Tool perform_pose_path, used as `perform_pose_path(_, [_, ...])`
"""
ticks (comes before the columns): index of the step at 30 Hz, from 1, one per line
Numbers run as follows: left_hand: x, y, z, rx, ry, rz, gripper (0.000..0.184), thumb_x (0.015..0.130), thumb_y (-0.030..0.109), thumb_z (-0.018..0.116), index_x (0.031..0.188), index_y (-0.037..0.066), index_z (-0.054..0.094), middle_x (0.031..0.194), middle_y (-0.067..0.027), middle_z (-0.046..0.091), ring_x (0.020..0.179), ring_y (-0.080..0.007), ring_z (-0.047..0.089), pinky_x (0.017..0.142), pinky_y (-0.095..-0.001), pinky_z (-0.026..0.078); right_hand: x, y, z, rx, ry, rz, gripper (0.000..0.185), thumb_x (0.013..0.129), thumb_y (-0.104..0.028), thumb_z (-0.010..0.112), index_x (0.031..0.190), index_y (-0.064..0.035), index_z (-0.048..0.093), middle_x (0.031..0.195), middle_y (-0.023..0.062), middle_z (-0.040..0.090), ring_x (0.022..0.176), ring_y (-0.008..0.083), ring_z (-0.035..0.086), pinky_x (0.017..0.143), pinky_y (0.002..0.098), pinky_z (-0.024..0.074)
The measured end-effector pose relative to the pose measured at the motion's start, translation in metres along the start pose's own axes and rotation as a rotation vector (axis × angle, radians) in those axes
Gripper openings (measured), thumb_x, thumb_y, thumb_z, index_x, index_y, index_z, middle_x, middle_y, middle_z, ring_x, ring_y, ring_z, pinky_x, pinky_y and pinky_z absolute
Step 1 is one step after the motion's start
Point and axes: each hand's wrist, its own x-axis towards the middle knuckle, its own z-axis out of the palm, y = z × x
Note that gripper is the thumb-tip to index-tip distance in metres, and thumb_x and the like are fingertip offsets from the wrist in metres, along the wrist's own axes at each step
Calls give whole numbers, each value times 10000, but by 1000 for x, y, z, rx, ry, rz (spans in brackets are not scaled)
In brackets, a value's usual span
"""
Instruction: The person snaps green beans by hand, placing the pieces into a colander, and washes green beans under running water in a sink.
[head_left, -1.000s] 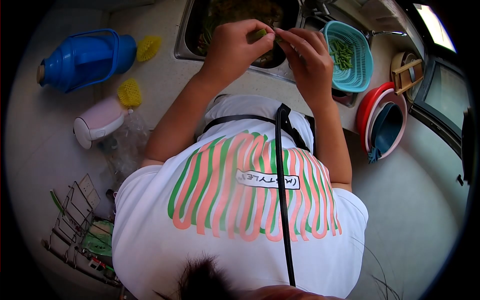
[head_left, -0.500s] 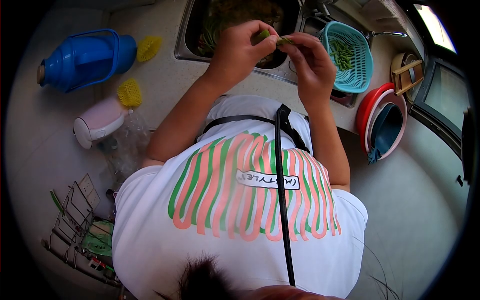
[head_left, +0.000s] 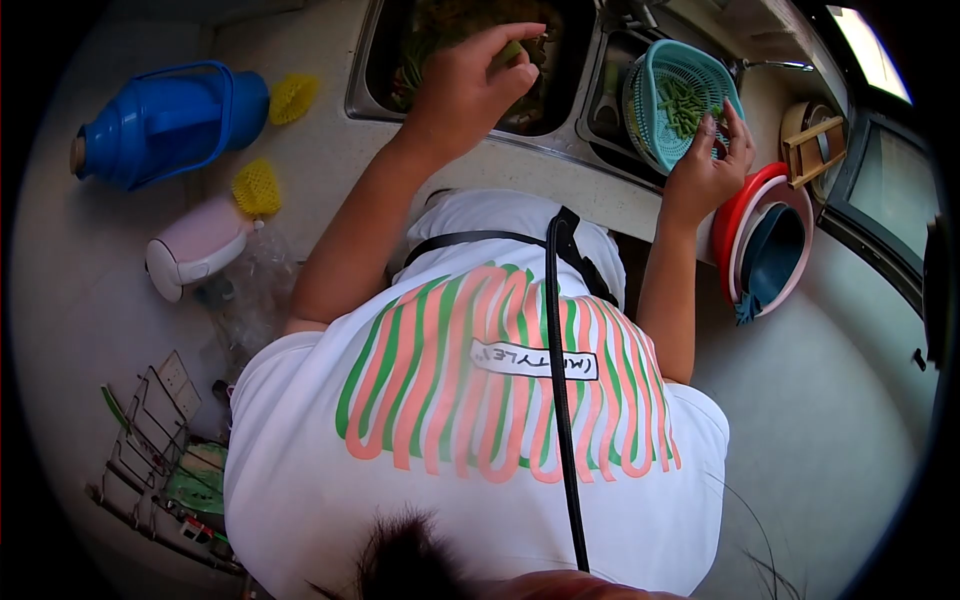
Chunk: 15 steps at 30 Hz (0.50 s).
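Note:
My left hand [head_left: 468, 92] is over the left sink basin [head_left: 572, 70], index finger stretched out. Its fingers curl round a green bean [head_left: 508, 52], partly hidden by the hand. Reaching to the right, my right hand [head_left: 708, 165] is at the near right rim of the turquoise colander [head_left: 668, 160]. Its thumb and fingers are apart, and I see nothing held between them. Short green bean pieces [head_left: 682, 105] lie in the colander. In the dark left basin sits a leafy, stringy green mass [head_left: 412, 70], its details unclear.
A blue thermos flask [head_left: 165, 122] and two yellow mesh-like things [head_left: 292, 98] are on the left, near a pink-and-white kettle [head_left: 200, 250]. Nested basins, red outermost [head_left: 728, 225], stand at right beside a wooden-framed item [head_left: 815, 152]. A wire rack [head_left: 135, 450] is at lower left.
My right hand has left my left hand and moved right to the colander's edge. The left hand has shifted slightly left, its index finger straightened. The colander sits tilted and a little further left.

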Motion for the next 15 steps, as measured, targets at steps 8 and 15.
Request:
perform_pose_path(8, [5,20,0,-275,-259,-126,858,926,-38,413,1597,102,-102,1087,-171,656,892,-171,601,859,-305,471,4,-18,4,479,-591,36,285,959,-202,685,1213,-72,691,1082,74,715,936,158,682,762,273,535])
perform_pose_path(15, [0,20,10,-129,-223,3,734,947,-7,499,1543,99,82,1207,-194,640,1094,-244,641,933,-351,490,2,-85,27,504,-799,-275,176,899,-54,710,1050,-40,620,903,93,655,753,197,649,662,293,521])
